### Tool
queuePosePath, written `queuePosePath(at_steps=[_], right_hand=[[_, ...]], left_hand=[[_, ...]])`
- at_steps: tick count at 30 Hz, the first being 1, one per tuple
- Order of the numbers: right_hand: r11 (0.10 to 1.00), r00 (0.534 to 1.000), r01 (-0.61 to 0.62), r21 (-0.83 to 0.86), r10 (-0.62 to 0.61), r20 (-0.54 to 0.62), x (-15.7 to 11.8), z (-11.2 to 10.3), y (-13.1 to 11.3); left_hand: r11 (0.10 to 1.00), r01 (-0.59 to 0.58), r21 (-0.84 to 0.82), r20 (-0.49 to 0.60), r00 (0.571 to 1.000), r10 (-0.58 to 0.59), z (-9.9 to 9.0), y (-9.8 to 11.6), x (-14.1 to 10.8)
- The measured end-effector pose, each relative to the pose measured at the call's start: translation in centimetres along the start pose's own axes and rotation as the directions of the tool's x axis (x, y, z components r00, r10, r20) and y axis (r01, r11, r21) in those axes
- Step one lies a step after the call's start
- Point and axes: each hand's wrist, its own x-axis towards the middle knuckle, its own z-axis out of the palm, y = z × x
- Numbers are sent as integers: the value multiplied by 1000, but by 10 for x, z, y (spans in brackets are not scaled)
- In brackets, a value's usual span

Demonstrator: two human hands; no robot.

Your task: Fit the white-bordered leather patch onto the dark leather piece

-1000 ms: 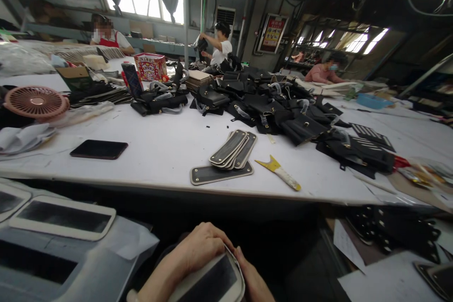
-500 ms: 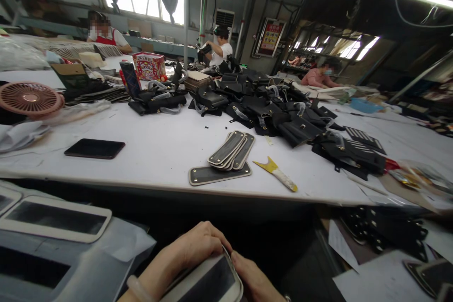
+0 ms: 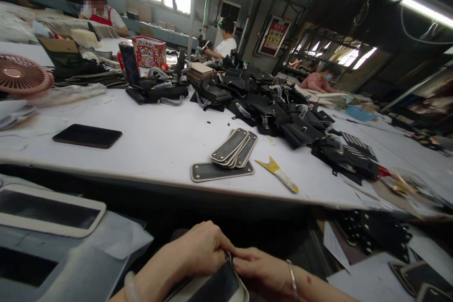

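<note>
At the bottom centre, my left hand (image 3: 203,251) lies over the top of a pale-edged panel (image 3: 215,288) with a dark middle, its fingers curled round the upper edge. From the other side my right hand (image 3: 256,269) closes on the panel's upper right corner, its fingertips meeting those of the left. Other pale edges show under the panel, partly hidden by the left hand. Beyond the hands, a fanned stack of dark panels with pale rims (image 3: 230,147) rests on the white table (image 3: 159,141), beside a yellow forked tool (image 3: 278,174).
Black bag pieces (image 3: 262,99) are heaped across the table. A phone (image 3: 87,136) and a pink fan (image 3: 23,75) stand left. More panels (image 3: 53,210) lie on a grey surface at lower left. Dark parts (image 3: 375,233) lie lower right. Several people work farther back.
My right hand has come further into view, with its wrist and bracelet now showing, and its fingers reach over to my left hand. The view has shifted and tilted slightly.
</note>
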Motion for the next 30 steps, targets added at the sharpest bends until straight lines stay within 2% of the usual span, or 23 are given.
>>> queuePosePath(at_steps=[2, 5, 8, 13, 18, 23, 25, 27, 29, 30], right_hand=[[992, 996, -85, -89, 84, -14, -1, 3, -15], [931, 987, -162, -327, 145, -75, 2, 5, -32], [849, 985, -170, -499, 146, -88, 7, 4, -39], [764, 985, -170, -623, 139, -98, 11, -1, -35], [822, 983, -182, -540, 129, -134, 12, -4, -24], [906, 998, -49, -421, 61, 15, 10, 4, -25], [934, 998, -20, -356, 41, 49, 10, 6, -24], [973, 995, -53, -227, 71, 73, 10, 2, -20], [993, 992, -81, -82, 89, 93, 13, -10, -15], [995, 994, -78, -68, 83, 70, 17, -18, -12]], left_hand=[[993, -51, 107, -28, 998, 54, 1, 2, -2], [980, -88, 181, -50, 994, 98, 2, 2, -5], [986, -73, 148, -52, 995, 81, 0, 1, -7], [996, -53, 67, -73, 996, 58, -2, 1, -8], [997, 7, 73, -49, 999, -3, -3, 3, -9], [994, 102, 41, 33, 994, -104, -8, 9, -21], [989, 146, 26, -37, 989, -145, -9, 13, -36], [973, 230, 11, -164, 960, -225, -6, 17, -57], [936, 351, -1, -285, 898, -337, 2, 16, -83], [915, 404, -1, -336, 861, -381, 8, 13, -97]])
